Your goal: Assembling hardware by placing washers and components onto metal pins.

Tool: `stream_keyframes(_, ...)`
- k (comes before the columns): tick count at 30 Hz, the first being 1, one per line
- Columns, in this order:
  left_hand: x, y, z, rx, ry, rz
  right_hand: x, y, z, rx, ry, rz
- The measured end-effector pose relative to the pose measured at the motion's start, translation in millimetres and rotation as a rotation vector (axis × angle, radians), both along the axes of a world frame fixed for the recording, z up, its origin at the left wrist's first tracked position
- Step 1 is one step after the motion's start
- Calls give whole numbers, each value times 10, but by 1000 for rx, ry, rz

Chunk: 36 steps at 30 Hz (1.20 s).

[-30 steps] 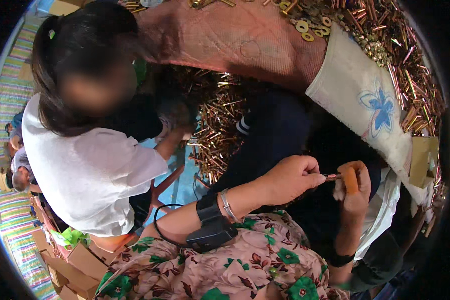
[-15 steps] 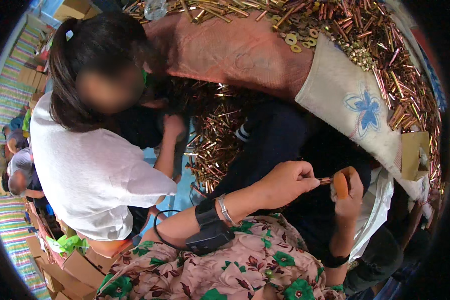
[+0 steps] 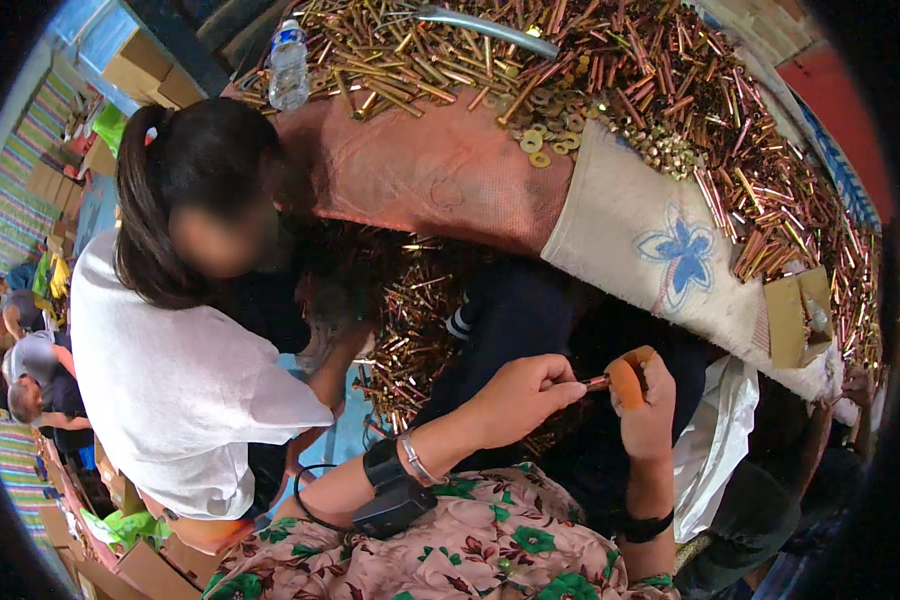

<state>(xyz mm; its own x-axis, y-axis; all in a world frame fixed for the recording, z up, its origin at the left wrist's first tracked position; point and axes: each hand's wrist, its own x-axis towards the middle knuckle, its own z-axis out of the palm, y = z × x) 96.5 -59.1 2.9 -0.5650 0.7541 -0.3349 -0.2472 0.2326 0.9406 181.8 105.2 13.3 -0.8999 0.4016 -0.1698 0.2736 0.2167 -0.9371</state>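
Note:
Over my lap, my left hand [image 3: 523,398] pinches one end of a slim copper-coloured bolt [image 3: 597,382] between thumb and fingertips. Around its other end closes my right hand [image 3: 648,418], which wears an orange cover [image 3: 625,384] on a finger or the thumb. The bolt lies roughly level between the two hands, its right end hidden by the orange cover. Similar bolts [image 3: 410,330] are heaped low in front of me, beyond my dark-clothed knees.
A worktop carries piled bolts [image 3: 730,130], flat washers [image 3: 540,140], small nuts [image 3: 670,155], a metal tube [image 3: 490,30] and a water bottle [image 3: 289,68]. Sacking [image 3: 660,230] drapes its edge, with a small carton [image 3: 798,315] at right. A person in white [image 3: 180,370] sits close at left.
The view has shifted, so my hands and the worktop appear further left, and more of the worktop's far side shows. Both hands still grip the bolt.

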Motion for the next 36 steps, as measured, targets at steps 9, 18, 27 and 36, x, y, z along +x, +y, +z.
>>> stream_keyframes(9,-530,-252,53,-258,397,381,-475,184,6,154,252,-60)
stream_keyframes(18,-931,-506,-1002,-525,725,407,-1492,567,60,713,492,-39)
stream_keyframes(27,-1466,86,94,-203,894,642,-2070,682,-118,800,402,31)
stream_keyframes(36,-2322,630,55,-511,1212,622,-2091,653,-176,815,460,-12)
